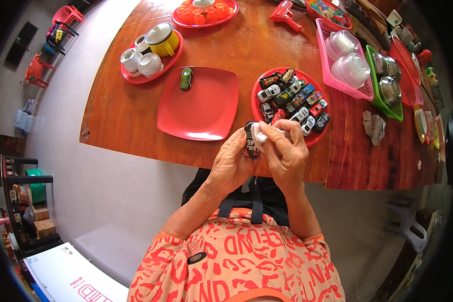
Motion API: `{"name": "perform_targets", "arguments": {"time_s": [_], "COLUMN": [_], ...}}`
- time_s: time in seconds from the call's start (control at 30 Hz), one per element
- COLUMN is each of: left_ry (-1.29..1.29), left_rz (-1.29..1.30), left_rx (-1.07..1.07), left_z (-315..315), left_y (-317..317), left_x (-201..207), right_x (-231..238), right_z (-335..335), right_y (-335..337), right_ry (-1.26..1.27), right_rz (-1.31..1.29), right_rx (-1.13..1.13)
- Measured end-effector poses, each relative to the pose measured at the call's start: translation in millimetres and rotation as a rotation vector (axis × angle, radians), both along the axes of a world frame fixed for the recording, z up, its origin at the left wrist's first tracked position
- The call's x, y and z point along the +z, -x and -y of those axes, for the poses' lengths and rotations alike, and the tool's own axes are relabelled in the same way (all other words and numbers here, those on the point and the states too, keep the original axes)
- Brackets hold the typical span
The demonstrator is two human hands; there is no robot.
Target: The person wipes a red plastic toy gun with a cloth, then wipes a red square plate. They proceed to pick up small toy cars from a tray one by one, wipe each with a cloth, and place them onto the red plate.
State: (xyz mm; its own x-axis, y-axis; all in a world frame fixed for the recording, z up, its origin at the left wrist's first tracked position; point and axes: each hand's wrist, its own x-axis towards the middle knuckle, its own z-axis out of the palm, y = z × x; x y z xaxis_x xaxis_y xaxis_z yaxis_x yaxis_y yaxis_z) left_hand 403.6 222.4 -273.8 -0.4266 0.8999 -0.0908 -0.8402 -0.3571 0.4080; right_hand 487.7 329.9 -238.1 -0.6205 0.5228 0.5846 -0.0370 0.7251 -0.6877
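Note:
My left hand is closed around a black toy car with white and red markings, just off the table's front edge. A crumpled white cloth or tissue is pinched in my right hand and pressed against the car's side. Part of the car is hidden behind the cloth and fingers. Beyond my right hand, a round red plate bears several toy cars in many colours, packed close together. To the left lies a square red plate with a single green toy car near its upper left corner.
Farther back, a red plate carries white cups and a yellow lidded pot. An orange cup set fills another red plate. Rightward are a pink basket, a green basket with glass jars, and crumpled tissue.

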Motion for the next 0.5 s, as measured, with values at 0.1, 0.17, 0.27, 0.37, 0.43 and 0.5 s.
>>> {"name": "perform_targets", "arguments": {"time_s": [0.1,0.17,0.27,0.37,0.43,0.5], "left_ry": [0.099,0.111,0.077,0.040,0.051,0.032], "left_rz": [-0.049,-0.041,0.010,0.086,0.142,0.202], "left_rx": [0.007,0.034,0.073,0.076,0.061,0.031], "left_z": [-3.0,-4.6,-4.6,-3.7,-2.5,-2.6], "left_y": [0.0,-0.8,0.3,3.0,5.2,5.4], "left_x": [6.7,5.9,-3.1,-7.9,-16.0,-15.4], "right_x": [1.6,-0.5,-1.7,-5.0,-6.1,-4.0], "right_z": [0.4,1.4,10.7,19.0,18.3,17.3], "right_y": [0.0,-2.2,-11.6,-21.7,-27.2,-30.1], "right_ry": [0.012,-0.140,-0.277,-0.291,-0.230,-0.133], "right_rz": [0.061,0.114,0.191,0.246,0.277,0.298], "right_rx": [-0.013,-0.011,0.072,0.146,0.217,0.299]}}
